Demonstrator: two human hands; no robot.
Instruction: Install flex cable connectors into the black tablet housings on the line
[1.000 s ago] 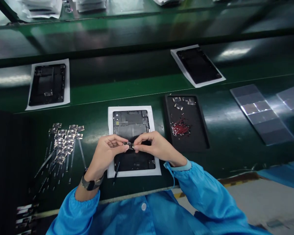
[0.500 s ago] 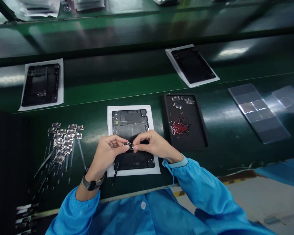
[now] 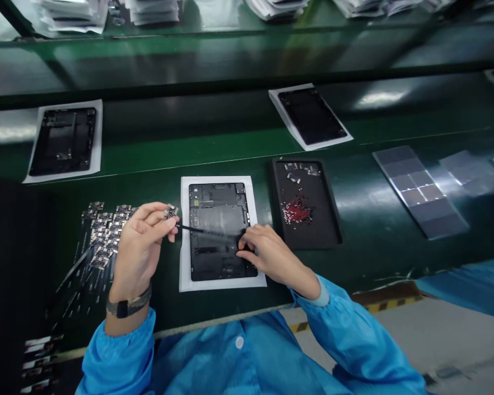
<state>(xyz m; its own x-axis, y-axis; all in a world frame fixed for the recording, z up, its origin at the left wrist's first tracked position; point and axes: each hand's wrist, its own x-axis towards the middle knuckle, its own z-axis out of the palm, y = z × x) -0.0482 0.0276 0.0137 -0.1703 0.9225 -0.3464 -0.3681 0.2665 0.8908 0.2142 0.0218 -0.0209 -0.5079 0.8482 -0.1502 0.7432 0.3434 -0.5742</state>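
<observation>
My left hand (image 3: 146,233) pinches a small circuit board (image 3: 171,212) between thumb and fingers, left of a tablet back shell (image 3: 220,263). From that board a thin black flex cable (image 3: 191,227) stretches right across the shell, its far end smeared by motion. My right hand (image 3: 267,252) is over the shell's right edge, fingers curled and thumb apart from the index finger. The cable's blurred end comes close to those fingertips; I see no firm grip on it. The shell lies on a white sheet (image 3: 185,252).
A pile of similar boards with cables (image 3: 102,233) lies at left. On the right, a black tray (image 3: 325,225) holds red wires (image 3: 297,211) and several small boards. Two more shells (image 3: 63,140) (image 3: 313,114) lie behind. Clear plastic sheets (image 3: 420,192) are farther right.
My hands have moved apart: the left went left and up with the board, the right went right. The cable, hanging down over the shell before, now points right.
</observation>
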